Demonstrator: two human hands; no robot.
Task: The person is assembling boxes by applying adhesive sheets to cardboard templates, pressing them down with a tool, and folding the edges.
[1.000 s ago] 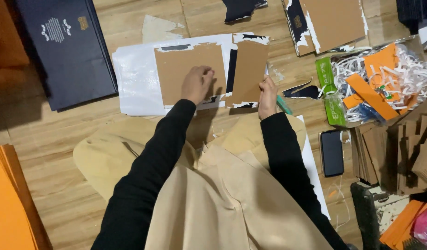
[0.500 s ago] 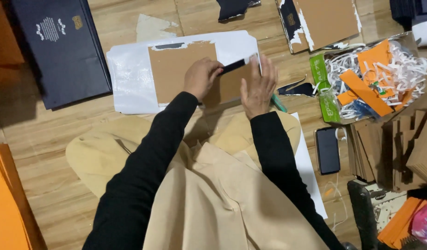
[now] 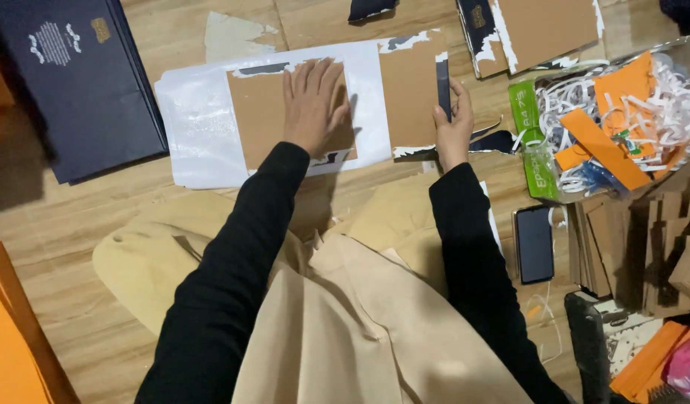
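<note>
My left hand (image 3: pixel 313 105) lies flat, fingers spread, on a brown cardboard panel (image 3: pixel 259 112) stuck to a white sheet (image 3: pixel 199 127) on the wooden floor. My right hand (image 3: pixel 453 123) grips the right edge of a second brown cardboard panel (image 3: pixel 408 93) that lies beside the first, with a dark strip along its edge by my fingers. Both panels have torn white and dark paper at their borders. My sleeves are black and my lap is covered in beige cloth.
A dark blue flat box (image 3: pixel 68 82) lies at the upper left. To the right sit a clear bag of orange and white paper scraps (image 3: pixel 621 120), a green packet (image 3: pixel 532 142), a black phone (image 3: pixel 534 243) and stacked cardboard pieces (image 3: pixel 644 247). Orange sheets (image 3: pixel 12 337) lie lower left.
The right panel, folded over the left one half a second ago, now lies opened out flat to the right. My left hand has slid up onto the left panel and spread flat.
</note>
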